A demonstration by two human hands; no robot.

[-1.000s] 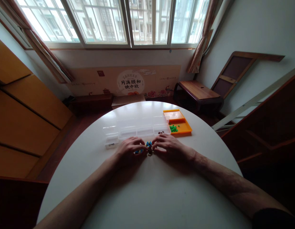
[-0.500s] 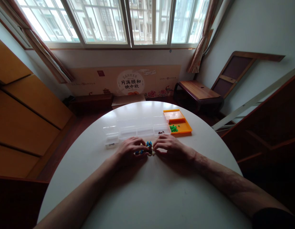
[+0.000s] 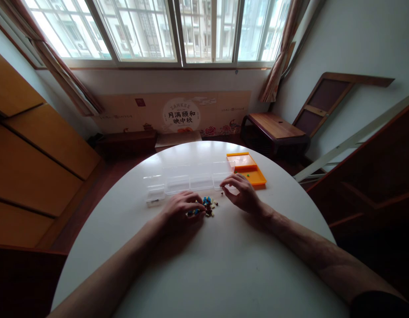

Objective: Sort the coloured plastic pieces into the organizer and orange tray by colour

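Observation:
A small pile of blue, brown and cream toy bricks lies on the white round table. My left hand rests at the pile's left side, thumb and fingers curled in a pinch among the pieces; whatever is between the tips is too small to name. Just in front of the right-hand compartment of a clear plastic organizer, my right hand has its thumb and forefinger pinched together. Anything they hold cannot be made out. Below those fingertips shows one small dark piece. The hand covers part of that compartment.
An orange tray with its lid raised stands right of the organizer, a few green pieces showing and others hidden behind my right hand. A small clear box sits at the organizer's left. Beyond the table are a wooden stool and windows.
My right hand has moved away from the pile, up and right to the organizer's right end, covering most green pieces. A small dark piece now shows under its fingertips. My left hand has hardly moved.

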